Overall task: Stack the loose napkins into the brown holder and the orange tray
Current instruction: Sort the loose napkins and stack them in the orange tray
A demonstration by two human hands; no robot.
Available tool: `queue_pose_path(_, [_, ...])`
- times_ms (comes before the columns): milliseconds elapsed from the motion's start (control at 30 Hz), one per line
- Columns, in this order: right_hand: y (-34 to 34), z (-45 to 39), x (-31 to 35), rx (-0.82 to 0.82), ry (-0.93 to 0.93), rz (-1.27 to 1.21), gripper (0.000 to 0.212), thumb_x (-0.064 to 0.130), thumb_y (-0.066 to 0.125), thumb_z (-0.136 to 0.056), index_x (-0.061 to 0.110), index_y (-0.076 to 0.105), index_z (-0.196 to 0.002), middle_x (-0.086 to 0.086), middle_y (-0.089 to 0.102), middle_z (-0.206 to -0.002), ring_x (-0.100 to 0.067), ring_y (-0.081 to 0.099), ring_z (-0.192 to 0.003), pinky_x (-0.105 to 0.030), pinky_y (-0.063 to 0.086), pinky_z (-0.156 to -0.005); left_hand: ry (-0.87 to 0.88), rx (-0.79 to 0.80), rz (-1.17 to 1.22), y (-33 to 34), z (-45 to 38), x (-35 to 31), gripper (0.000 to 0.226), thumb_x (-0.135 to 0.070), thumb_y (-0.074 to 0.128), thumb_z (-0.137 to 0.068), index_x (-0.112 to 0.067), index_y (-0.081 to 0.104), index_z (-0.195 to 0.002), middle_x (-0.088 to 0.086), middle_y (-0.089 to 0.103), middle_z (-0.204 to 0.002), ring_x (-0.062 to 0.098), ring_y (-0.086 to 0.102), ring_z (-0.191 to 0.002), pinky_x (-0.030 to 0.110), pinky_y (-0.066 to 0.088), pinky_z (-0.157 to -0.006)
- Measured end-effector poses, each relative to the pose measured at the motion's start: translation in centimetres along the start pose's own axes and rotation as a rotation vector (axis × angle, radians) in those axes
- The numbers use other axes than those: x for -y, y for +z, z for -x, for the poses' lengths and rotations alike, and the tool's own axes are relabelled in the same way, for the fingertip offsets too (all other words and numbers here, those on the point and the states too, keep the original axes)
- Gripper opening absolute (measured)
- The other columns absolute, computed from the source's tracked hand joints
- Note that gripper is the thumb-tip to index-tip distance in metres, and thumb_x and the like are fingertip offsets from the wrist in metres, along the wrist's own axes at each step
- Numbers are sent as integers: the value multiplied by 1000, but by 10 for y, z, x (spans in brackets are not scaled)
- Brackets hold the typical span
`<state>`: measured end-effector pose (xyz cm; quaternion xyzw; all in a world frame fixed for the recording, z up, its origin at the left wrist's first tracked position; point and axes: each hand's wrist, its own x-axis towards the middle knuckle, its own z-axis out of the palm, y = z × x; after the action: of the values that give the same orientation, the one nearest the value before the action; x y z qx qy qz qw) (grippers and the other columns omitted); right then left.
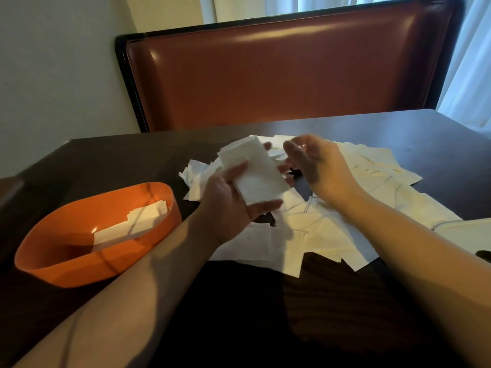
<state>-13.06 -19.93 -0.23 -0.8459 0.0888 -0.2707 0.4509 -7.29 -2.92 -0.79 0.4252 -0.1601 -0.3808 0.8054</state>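
Napkins (pixel 252 173) stacked in left hand (pixel 228 208) grip, thumb on top.

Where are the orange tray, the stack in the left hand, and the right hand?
orange tray (pixel 39 257): head view, near rim on its left side.
stack (pixel 255 171): head view, middle of the top napkin.
left hand (pixel 228 208): head view, palm under the stack.
right hand (pixel 318 166): head view, back of the hand.

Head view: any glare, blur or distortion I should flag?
Head view: bright glare streak on the bench back; a hot spot inside the orange tray; right hand motion-blurred at the fingers; forearms throw dark shadows on the table; wide-angle bends the bench's edges; the napkins look pale, with little texture.
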Motion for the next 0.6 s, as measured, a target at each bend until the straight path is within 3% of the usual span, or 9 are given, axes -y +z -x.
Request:
queue_pose_path(100, [-3, 1, -12, 152, 110, 368, 45, 52, 58, -93, 9, 68, -98, -9, 72, -87, -24, 66, -78, -43, 55, -75, 64, -86, 116, -4, -2, -1, 39, -33, 41, -102, -21, 54, -137, 22, 61, -130, 38, 64, -112, 45, 59, -75])
queue_pose_path(200, [-2, 2, -12, 278, 187, 646, 57, 68, 65, -79, 12, 70, -88, -8, 69, -81, -24, 62, -77, -44, 54, -77, 103, -136, 133, -4, -1, -4, 41, -36, 46, -100, -24, 53, -138, 17, 70, -117, 34, 69, -104, 44, 59, -75])
queue_pose_path(333, [0, 3, -6, 342, 269, 554, 53, 61, 78, -70, 12, 68, -87, -3, 65, -76, -21, 58, -78, -38, 48, -76, 117, -175, 90, -3, -1, -3, 42, -37, 49, -98, -25, 54, -138, 13, 74, -101, 31, 70, -102, 42, 58, -72])
queue_pose_path(500, [7, 1, -5, 391, 310, 498, 56, 66, 74, -71, 13, 58, -66, 1, 48, -58, -17, 42, -61, -35, 33, -72, 114, -205, 84, -5, -3, -2, 41, -38, 51, -97, -27, 55, -137, 11, 71, -104, 30, 68, -100, 40, 57, -73])
queue_pose_path(600, [8, 2, -3, 420, 266, 473, 50, 63, 76, -72, 19, 55, -62, 6, 46, -55, -11, 38, -54, -29, 31, -63, 115, -220, 65, -6, -4, -1, 41, -38, 50, -97, -27, 56, -136, 11, 72, -105, 31, 68, -103, 40, 58, -74])
